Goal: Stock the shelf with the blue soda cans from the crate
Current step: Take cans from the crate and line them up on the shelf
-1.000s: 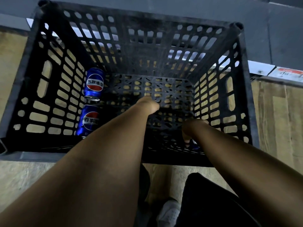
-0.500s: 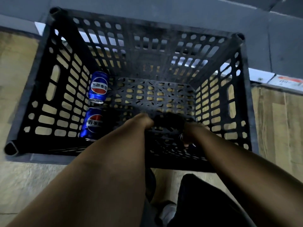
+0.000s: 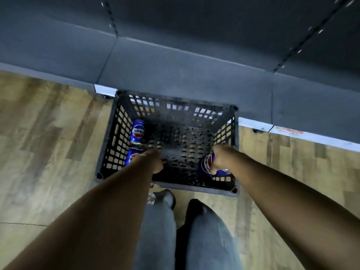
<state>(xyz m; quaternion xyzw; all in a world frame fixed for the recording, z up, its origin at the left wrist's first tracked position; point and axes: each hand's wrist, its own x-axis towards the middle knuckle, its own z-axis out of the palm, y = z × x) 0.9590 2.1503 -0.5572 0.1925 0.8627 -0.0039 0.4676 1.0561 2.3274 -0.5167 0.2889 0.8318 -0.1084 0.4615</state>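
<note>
Closest to us are our legs in grey trousers (image 3: 204,236) and a dark shoe (image 3: 165,197) on the wooden floor (image 3: 48,152). A moment ago we were bent low with both hands deep in the black crate (image 3: 171,184); now we are standing taller, so the crate looks small and sits lower in our view, and our arms are coming up. Our right hand (image 3: 222,156) has its fingers curled around a blue soda can (image 3: 207,163) and is lifting it near the crate's right wall. Before, this can was mostly hidden under that hand near the bottom. Our left hand (image 3: 153,162) is curled like a fist over the near left part of the crate. We cannot tell if it holds a can, because the hand hides whatever is under it. We think this means one can is on its way out and the next job is to carry it up to the shelf. Two more blue cans stay lying on their sides along the left wall, a near can (image 3: 131,155) partly behind our left arm and a far can (image 3: 138,131) just past it. Past the crate is the dark grey shelf base (image 3: 185,75) with white price strips (image 3: 292,132) along its edge. Higher up are slotted shelf rails (image 3: 286,59). We see no cans on the shelf parts in view.
</note>
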